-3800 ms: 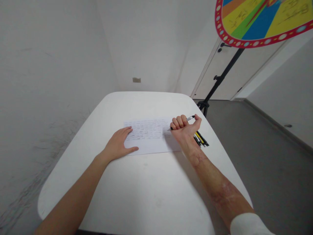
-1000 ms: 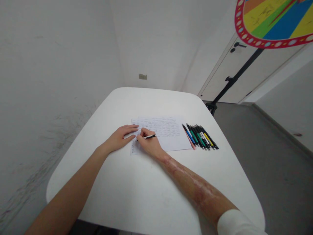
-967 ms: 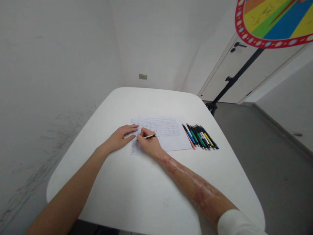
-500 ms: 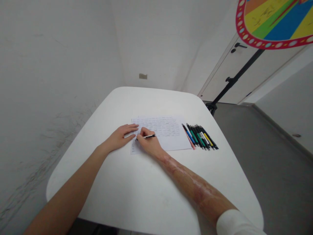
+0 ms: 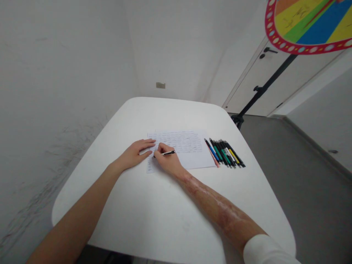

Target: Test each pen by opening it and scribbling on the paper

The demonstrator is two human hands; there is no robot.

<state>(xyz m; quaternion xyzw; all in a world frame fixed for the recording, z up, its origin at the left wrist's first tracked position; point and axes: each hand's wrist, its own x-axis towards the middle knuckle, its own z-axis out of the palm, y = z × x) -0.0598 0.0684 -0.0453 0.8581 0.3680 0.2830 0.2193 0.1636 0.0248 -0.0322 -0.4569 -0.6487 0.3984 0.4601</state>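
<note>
A white sheet of paper [image 5: 189, 159] with rows of handwriting lies on the white table [image 5: 162, 209], its lower part unwritten. Near its left edge, a narrow strip of writing shows below my hands. My right hand [image 5: 167, 159] is closed around a black-and-white pen [image 5: 169, 153], its tip down at the paper by the left side. Flat on the table and the paper's left edge rests my left hand [image 5: 137, 153], fingers stretched out, thumb close to the pen tip. Nothing is held in it.
Several pens [image 5: 227, 154] with black, green, blue and yellow parts lie side by side right of the paper. A colourful prize wheel [image 5: 310, 27] on a black stand [image 5: 258, 96] rises beyond the table's right side, before a door [image 5: 275, 80]. Walls border the left and back.
Both hands stay almost where they were. The pen has shifted only very slightly.
</note>
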